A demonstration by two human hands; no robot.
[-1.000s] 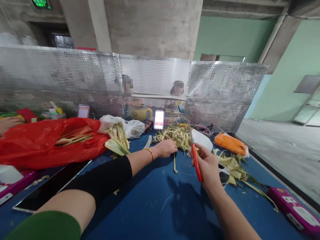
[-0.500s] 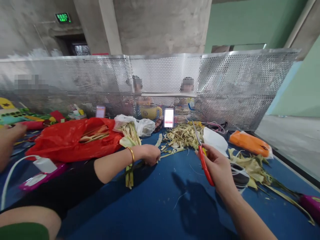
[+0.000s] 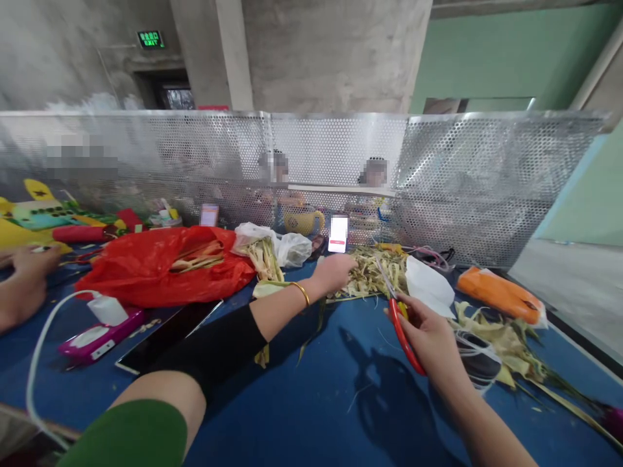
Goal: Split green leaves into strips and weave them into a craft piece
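Note:
My right hand [image 3: 431, 337] is closed around red-handled scissors [image 3: 402, 318], blades pointing up and away over the blue table [image 3: 316, 395]. My left hand [image 3: 335, 272], with a gold bangle on the wrist and a black sleeve on the forearm, reaches forward onto a heap of dry yellow-green leaf strips [image 3: 370, 272]. Its fingers curl down on the strips; whether they grip any is unclear. A long leaf piece [image 3: 265, 292] lies under my left forearm.
A red plastic bag [image 3: 160, 272] with leaf stalks lies at left, a clear bag [image 3: 282, 246] behind it. A phone [image 3: 168, 334], a pink case [image 3: 97, 337], an orange packet [image 3: 499, 295] and leaf scraps [image 3: 496, 331] lie around. Another person's hand [image 3: 24, 285] is far left. A perforated metal screen [image 3: 438, 175] backs the table.
My left hand pulled back toward me with a leaf stalk, then reached forward again onto the strip heap. The scissors hand stayed nearly still. The view shifted left.

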